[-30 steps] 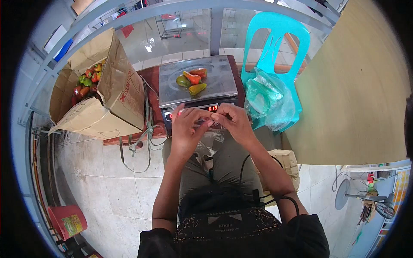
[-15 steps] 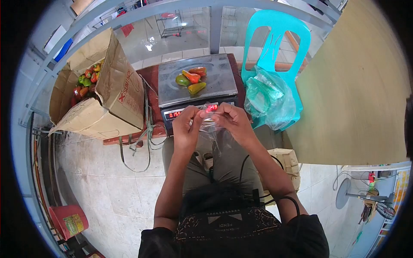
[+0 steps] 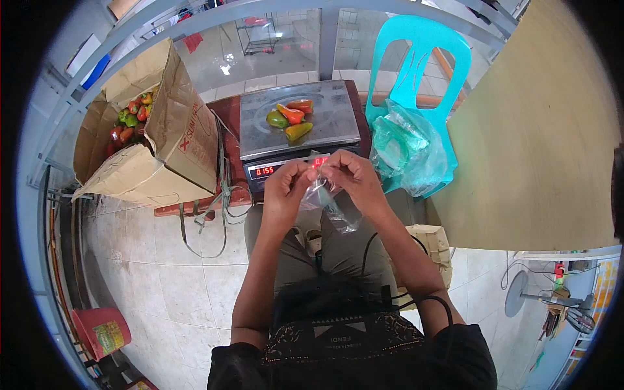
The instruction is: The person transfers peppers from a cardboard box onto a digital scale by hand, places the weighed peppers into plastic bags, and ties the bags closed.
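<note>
Between my two hands, in front of the scale, hangs a clear plastic bag (image 3: pixel 335 211) whose top edge both sets of fingers pinch. My left hand (image 3: pixel 285 188) is closed on its left side, and my right hand (image 3: pixel 356 182) is closed on its right side, the fingertips almost touching. The bag looks flat, with its lower part dangling over my lap. Just beyond, several red, orange and green peppers (image 3: pixel 291 117) lie on the metal plate of a digital scale (image 3: pixel 335 133). Its lit red display (image 3: pixel 265 171) is partly hidden by my hands.
At left stands an open cardboard box (image 3: pixel 188 140) holding more peppers (image 3: pixel 133 117). A turquoise plastic chair (image 3: pixel 455 84) on the right carries plastic bags (image 3: pixel 406 146). Farther right rises a wooden panel (image 3: pixel 533 143). A red bucket (image 3: pixel 101 333) sits at lower left.
The bag's lower part has swung down and right, spreading out more below my fingers. My hands have shifted only slightly, and the peppers on the scale stay put.
</note>
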